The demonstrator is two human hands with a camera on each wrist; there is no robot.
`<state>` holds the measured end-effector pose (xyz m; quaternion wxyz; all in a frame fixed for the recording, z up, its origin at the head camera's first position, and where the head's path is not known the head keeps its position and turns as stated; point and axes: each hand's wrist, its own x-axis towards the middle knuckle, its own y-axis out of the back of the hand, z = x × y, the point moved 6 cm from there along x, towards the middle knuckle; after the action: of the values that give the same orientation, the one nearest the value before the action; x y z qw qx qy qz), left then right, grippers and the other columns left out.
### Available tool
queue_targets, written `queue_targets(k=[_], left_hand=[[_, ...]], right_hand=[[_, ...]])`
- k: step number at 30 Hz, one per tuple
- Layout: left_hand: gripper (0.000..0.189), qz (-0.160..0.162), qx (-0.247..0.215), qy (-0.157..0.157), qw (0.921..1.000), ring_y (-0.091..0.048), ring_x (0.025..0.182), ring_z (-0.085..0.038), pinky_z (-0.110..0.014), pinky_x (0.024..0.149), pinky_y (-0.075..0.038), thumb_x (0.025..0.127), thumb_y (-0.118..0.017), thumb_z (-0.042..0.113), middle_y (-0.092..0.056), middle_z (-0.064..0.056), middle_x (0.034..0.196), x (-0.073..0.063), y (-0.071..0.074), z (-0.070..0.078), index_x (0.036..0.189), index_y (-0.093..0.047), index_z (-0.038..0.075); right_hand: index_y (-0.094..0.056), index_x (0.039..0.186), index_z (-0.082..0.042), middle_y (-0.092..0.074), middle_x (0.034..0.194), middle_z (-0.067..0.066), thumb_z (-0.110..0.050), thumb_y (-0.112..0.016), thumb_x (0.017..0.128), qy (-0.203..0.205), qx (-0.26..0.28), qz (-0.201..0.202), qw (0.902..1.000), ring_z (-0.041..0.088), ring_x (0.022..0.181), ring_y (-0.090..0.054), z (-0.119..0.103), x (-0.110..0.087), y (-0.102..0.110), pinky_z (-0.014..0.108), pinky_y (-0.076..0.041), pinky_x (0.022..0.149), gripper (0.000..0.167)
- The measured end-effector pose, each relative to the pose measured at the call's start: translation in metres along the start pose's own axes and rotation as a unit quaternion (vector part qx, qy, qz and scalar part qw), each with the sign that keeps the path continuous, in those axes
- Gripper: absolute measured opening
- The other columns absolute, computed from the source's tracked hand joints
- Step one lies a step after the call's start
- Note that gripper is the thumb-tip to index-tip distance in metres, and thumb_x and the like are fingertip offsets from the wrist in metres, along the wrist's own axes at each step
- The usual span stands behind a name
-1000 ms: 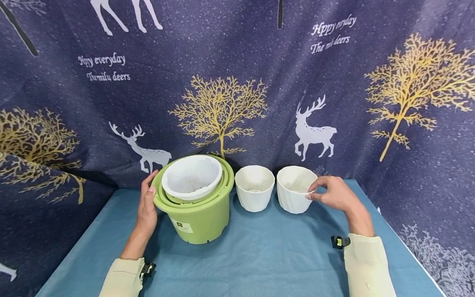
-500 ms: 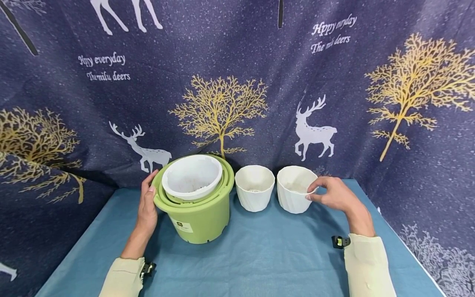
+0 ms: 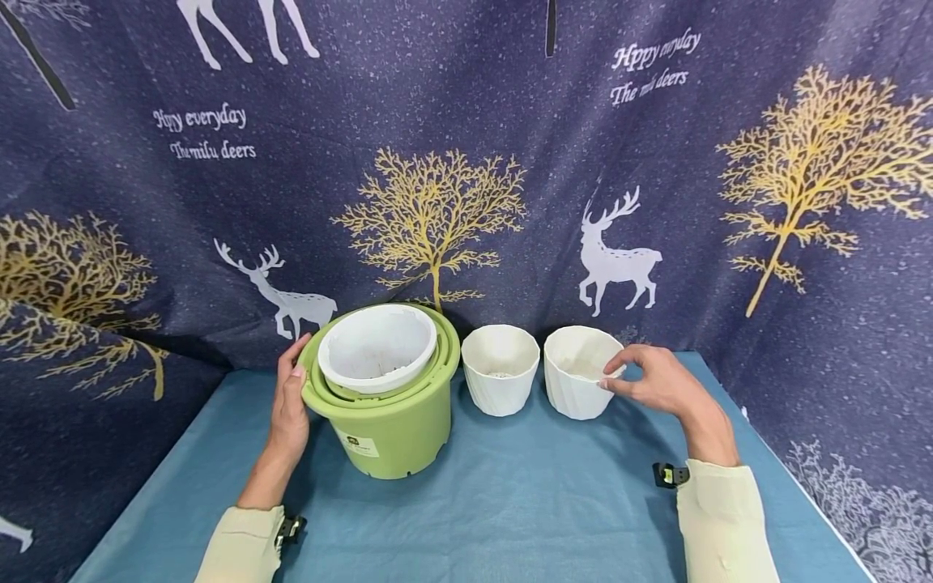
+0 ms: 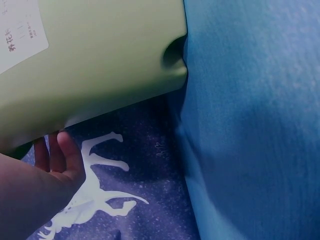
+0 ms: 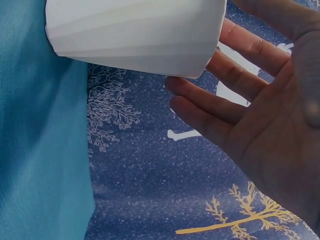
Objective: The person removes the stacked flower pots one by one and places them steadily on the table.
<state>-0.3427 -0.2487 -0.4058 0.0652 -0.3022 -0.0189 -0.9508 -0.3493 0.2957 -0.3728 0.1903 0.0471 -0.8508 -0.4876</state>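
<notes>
A large green flower pot point(image 3: 397, 437) stands on the table at the left, with a second green pot point(image 3: 342, 394) nested inside it and a white pot point(image 3: 375, 348) on top within. My left hand point(image 3: 290, 413) holds the green pot's rim at its left side; in the left wrist view several fingers point(image 4: 72, 155) lie against its wall. To the right stand two ribbed white flower pots, a middle one point(image 3: 500, 385) and a right one point(image 3: 576, 394). My right hand point(image 3: 652, 380) pinches the right one's rim between thumb and index finger, its other fingers spread beside the wall in the right wrist view.
A blue cloth point(image 3: 510, 502) covers the table. Behind hangs a dark blue curtain point(image 3: 466, 97) printed with deer and trees, close behind the pots. The green pot bears a white label point(image 3: 357, 443).
</notes>
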Motion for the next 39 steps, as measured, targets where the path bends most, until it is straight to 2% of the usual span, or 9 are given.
queue_targets(k=[6,11,24,39], left_hand=[[0.055,-0.002,0.001,0.0,1.0,-0.039,0.147,-0.01,-0.015,0.115,-0.031,0.114,-0.028,0.023,-0.036,-0.017,0.164,-0.001,0.0,0.001,0.163,-0.032,-0.001],[0.055,-0.002,0.003,-0.002,1.0,-0.039,0.147,-0.009,-0.015,0.115,-0.031,0.114,-0.027,0.023,-0.036,-0.018,0.165,-0.001,0.0,0.001,0.163,-0.032,-0.001],[0.055,-0.002,-0.002,-0.004,1.0,-0.039,0.147,-0.009,-0.016,0.115,-0.031,0.114,-0.028,0.023,-0.036,-0.018,0.165,0.0,0.0,0.0,0.163,-0.032,-0.001],[0.055,0.002,-0.007,-0.003,1.0,-0.04,0.146,-0.009,-0.016,0.115,-0.032,0.114,-0.028,0.023,-0.036,-0.017,0.164,0.0,-0.001,0.0,0.163,-0.032,-0.001]], right_hand=[[-0.082,0.105,-0.012,-0.077,0.112,0.009,-0.029,-0.084,0.092,-0.001,-0.002,0.006,1.0,0.037,0.111,-0.068,-0.004,-0.001,0.003,0.061,-0.052,0.094,0.021],[-0.081,0.106,-0.008,-0.077,0.11,0.01,-0.026,-0.083,0.092,0.0,-0.007,0.009,0.9999,0.037,0.11,-0.069,-0.006,-0.001,0.004,0.061,-0.052,0.095,0.023],[-0.081,0.103,-0.007,-0.077,0.107,0.011,-0.021,-0.081,0.093,0.014,-0.026,0.022,0.9993,0.041,0.107,-0.069,-0.015,-0.001,0.01,0.062,-0.052,0.094,0.018],[-0.082,0.103,-0.006,-0.077,0.106,0.009,-0.018,-0.078,0.094,0.033,-0.037,0.029,0.9983,0.038,0.106,-0.07,-0.027,0.0,0.013,0.06,-0.053,0.094,0.015]])
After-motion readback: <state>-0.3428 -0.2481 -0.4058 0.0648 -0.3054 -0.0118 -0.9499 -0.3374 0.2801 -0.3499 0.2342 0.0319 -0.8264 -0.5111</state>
